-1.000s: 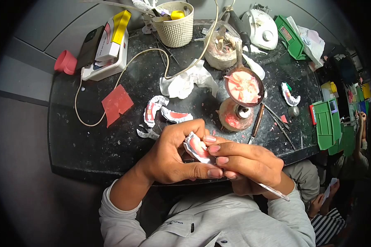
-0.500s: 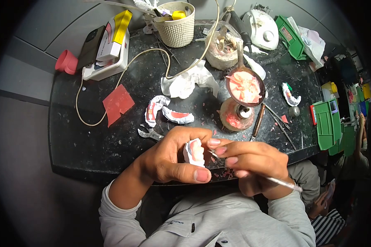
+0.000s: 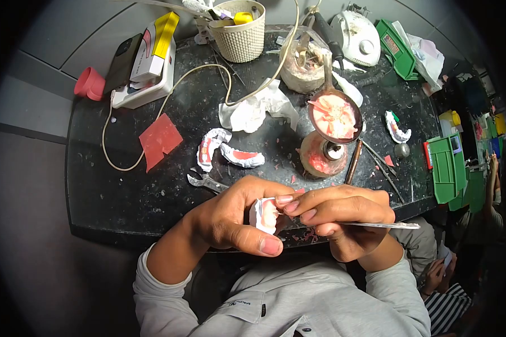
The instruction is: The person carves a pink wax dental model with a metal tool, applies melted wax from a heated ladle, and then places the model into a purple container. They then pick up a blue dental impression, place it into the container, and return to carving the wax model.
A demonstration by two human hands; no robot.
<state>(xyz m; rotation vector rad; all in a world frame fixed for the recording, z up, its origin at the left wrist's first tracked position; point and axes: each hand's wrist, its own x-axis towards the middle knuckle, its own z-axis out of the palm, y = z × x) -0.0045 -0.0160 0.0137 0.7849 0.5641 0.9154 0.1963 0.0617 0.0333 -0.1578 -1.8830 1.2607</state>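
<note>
Head view, looking down over a dark desk (image 3: 123, 191). Small white print on the grey shirt pocket (image 3: 244, 306), too tiny to read. Lettering on the yellow-and-white box (image 3: 152, 50) near the far left corner likewise illegible, as is the red label on the green bin (image 3: 396, 45) at the far right.

Over the middle of the near edge: dental cast (image 3: 264, 213), white plaster with pink wax, gripped in the left hand (image 3: 230, 216), with the thumb below and the curled fingers (image 3: 253, 188) above. Right hand (image 3: 343, 216) just beside it, fingers (image 3: 298, 205) pinched around a thin metal instrument (image 3: 382, 225). Working tip hidden against the cast's pink side; handle pointing out toward the right edge. Right fingertips touching the cast.

Further back, toward the middle of the desk: two more casts (image 3: 211, 147) (image 3: 242, 158) lying side by side, with a small wrench (image 3: 205, 181) just in front of them. Right of these, a ladle of pink wax (image 3: 334, 116) resting over a burner (image 3: 320, 157). Red wax sheet (image 3: 160, 140) to the left, crumpled tissue (image 3: 253, 109) behind the casts, woven basket (image 3: 240, 28) at the far edge.
</note>
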